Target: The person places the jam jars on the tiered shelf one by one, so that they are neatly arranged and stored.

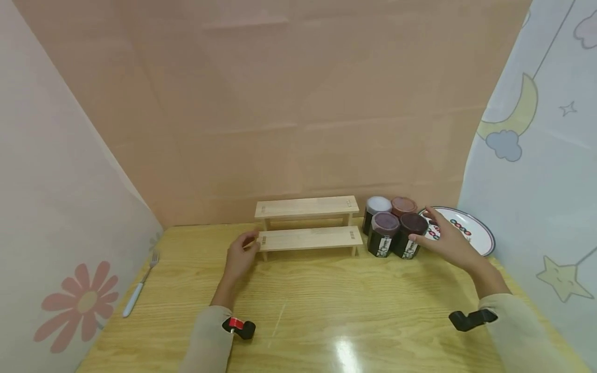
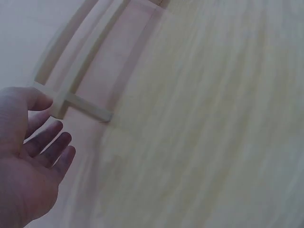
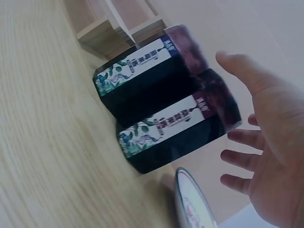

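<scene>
The left hand (image 1: 240, 256) is at the left end of a pale, two-tiered wooden stand (image 1: 308, 238), thumb and fingers apart; we cannot tell whether it touches the wood. The stand has two long plank shelves on short legs, the rear one higher, and we see darker joint marks near the ends. Just beside its right end, four jars cluster upright on the yellow wood-grain tabletop (image 1: 298, 305): a white-topped jar (image 1: 377, 206) behind a purple-topped jar (image 1: 383, 235), then a reddish-brown-topped jar (image 1: 403, 205) behind a maroon-topped jar (image 1: 407, 239). On the front two we make out dark, faceted sides and white leaf-printed labels. The right hand (image 1: 450, 241) is at the maroon-topped jar, thumb and fingers spread, contact unclear to us. Beyond it lies a white, dark-rimmed plate (image 1: 484, 235), partly hidden.
</scene>
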Tool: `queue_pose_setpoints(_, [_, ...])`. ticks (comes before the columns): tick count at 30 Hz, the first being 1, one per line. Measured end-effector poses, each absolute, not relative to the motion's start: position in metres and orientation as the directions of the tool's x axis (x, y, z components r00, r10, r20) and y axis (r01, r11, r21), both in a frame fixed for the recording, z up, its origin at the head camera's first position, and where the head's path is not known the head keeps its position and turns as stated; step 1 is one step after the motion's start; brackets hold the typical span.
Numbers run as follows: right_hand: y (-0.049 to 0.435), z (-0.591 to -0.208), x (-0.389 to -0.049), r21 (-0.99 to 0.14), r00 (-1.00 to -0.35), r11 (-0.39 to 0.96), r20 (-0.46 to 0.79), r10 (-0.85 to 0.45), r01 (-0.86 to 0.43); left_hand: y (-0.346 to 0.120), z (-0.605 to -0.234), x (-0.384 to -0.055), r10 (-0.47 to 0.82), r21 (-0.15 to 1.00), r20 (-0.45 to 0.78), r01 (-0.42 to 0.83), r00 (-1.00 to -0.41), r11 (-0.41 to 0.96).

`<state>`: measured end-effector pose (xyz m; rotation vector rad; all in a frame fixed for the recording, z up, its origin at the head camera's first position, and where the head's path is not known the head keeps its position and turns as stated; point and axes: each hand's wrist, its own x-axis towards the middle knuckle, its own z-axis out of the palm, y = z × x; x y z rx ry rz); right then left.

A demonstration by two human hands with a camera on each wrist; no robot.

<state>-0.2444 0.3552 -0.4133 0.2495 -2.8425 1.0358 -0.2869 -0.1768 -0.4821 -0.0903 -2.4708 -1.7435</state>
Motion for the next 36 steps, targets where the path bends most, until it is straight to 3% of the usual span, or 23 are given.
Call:
queue_pose_setpoints(12, [0.342, -0.431, -0.249, -0.691, -0.973, 0.707, 0.231, 0.019, -0.150, -0.171, -0.508, -0.279, -0.121, 0.984, 0.111, 0.092, -0.986, 0.149])
queue_pose_setpoints(36, [0.339, -0.447, -0.254, -0.823, -0.963, 0.554, 0.235, 0.132, -0.125, -0.169, -0.508, -0.283, -0.128, 0.986, 0.142, 0.130, -0.981, 0.102])
